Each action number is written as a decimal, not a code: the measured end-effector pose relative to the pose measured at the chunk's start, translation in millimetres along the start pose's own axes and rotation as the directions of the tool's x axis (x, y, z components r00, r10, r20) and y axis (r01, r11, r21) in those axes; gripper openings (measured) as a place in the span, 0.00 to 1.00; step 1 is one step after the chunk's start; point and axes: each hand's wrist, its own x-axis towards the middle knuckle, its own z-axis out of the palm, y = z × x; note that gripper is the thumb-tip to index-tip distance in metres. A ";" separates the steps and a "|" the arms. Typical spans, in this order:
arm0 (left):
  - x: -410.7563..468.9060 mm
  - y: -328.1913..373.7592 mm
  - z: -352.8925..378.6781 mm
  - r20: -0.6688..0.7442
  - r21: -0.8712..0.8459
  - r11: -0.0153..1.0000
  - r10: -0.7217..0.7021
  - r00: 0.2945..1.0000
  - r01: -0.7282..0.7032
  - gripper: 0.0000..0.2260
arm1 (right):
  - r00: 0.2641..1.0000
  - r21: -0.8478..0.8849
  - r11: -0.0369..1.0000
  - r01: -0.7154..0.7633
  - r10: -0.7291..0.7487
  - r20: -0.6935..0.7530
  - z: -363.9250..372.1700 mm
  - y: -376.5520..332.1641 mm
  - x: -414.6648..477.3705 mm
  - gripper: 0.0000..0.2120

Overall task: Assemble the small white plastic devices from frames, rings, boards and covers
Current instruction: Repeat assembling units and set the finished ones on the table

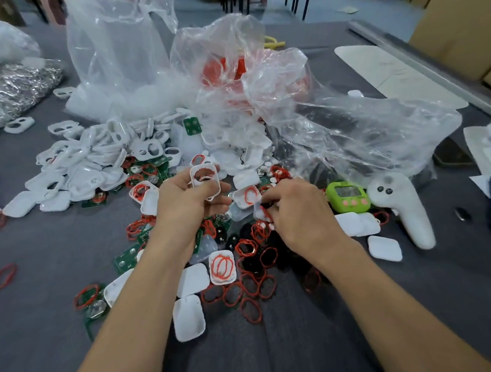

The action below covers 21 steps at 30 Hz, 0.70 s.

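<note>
Left hand [187, 201]: clamped on a frame [204, 178], thumb across its lower edge. The frame is upright with both openings facing me.

Right hand [298, 214], at 3 o'clock from the left: fingers curled, tips pinching a red ring [265, 212] just above the heap. A small white part sits against the same fingertips, and I can't tell if I'm holding that too.

Outward from the hands:
- Ring pile [255, 260] at 6 o'clock, between my wrists, mixed with black pieces.
- Covers [188, 317] at 6–7, some with rings lying in them.
- Boards [124, 258] at 8, half buried.
- Frame pile [91, 158] at 10.
- Bags [231, 79] at 12.
- Green timer [346, 196] and white controller [399, 207] at 3.

Risks as I read it:
- The rings lie tangled, so the pinch may lift two. A doubled ring probably won't seat, and the cover won't close.
- The ring looks thin and limp. Pressing it in from one side only could make it twist or pop out.
- I'm holding the frame by one end, so a hard push could pivot it out of my grip.
- My forearms are over the heap, and a careless sweep would scatter parts.
</note>
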 end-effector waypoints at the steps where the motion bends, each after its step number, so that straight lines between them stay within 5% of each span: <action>1: -0.6 -0.4 -0.7 0.001 0.010 1.000 0.003 1.000 -0.003 0.10 | 1.000 0.011 1.000 -0.022 0.022 0.007 -2.1 0.6 3.9 0.13; 4: -1.9 0.3 -1.7 0.002 0.036 0.999 0.016 1.000 -0.016 0.10 | 0.992 -0.023 0.999 -0.039 0.042 0.119 -8.7 -2.9 12.2 0.08; 7: -4.3 1.1 2.4 0.012 0.043 0.999 0.024 1.000 -0.024 0.10 | 0.984 0.315 0.933 -0.176 0.174 0.034 -15.8 -0.3 19.3 0.06; 9: -5.5 0.6 5.1 0.018 0.042 0.999 0.015 1.000 -0.016 0.10 | 0.950 0.663 0.718 -0.212 0.311 -0.032 -17.9 -2.6 19.7 0.08; 12: -5.7 -0.7 8.2 0.033 0.052 0.998 0.016 0.999 -0.018 0.08 | 0.935 0.923 0.278 -0.265 0.307 0.176 -16.3 -16.0 22.1 0.11; 18: -7.4 -2.2 12.0 0.031 0.068 0.998 0.014 0.999 -0.017 0.10 | 0.908 0.936 0.022 -0.351 0.252 0.335 -7.8 -18.5 44.0 0.09; 21: -4.3 -5.9 6.3 -0.064 0.275 0.956 0.120 0.991 -0.098 0.10 | 0.919 0.935 -0.075 -0.346 0.175 0.354 -2.4 -15.3 47.2 0.06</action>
